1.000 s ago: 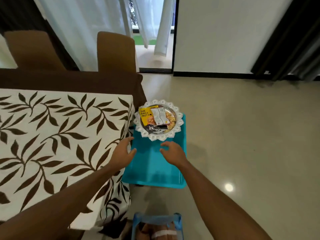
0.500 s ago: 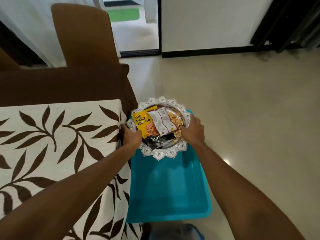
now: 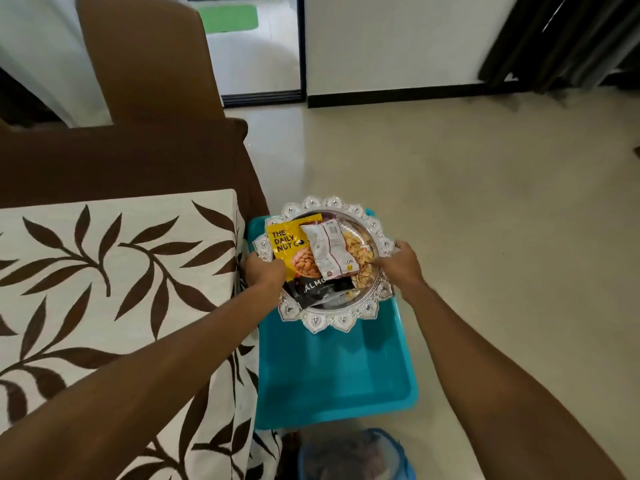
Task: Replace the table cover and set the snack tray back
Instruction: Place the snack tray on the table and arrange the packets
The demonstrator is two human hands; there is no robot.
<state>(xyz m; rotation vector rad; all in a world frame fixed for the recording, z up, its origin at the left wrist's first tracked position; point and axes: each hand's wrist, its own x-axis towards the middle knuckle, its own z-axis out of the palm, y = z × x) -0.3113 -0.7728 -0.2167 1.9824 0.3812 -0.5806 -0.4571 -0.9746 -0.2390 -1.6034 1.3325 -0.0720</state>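
While left hand point(image 3: 264, 274) and right hand point(image 3: 399, 265) grip opposite sides of the tray point(image 3: 332, 322), lift level, packets point(image 3: 300, 259) loose; carry left onto cover point(image 3: 121, 271)

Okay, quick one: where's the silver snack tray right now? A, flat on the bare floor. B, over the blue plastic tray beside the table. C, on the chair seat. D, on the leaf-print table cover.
B: the silver snack tray is over the blue plastic tray, with the left hand and right hand gripping its rim on opposite sides.
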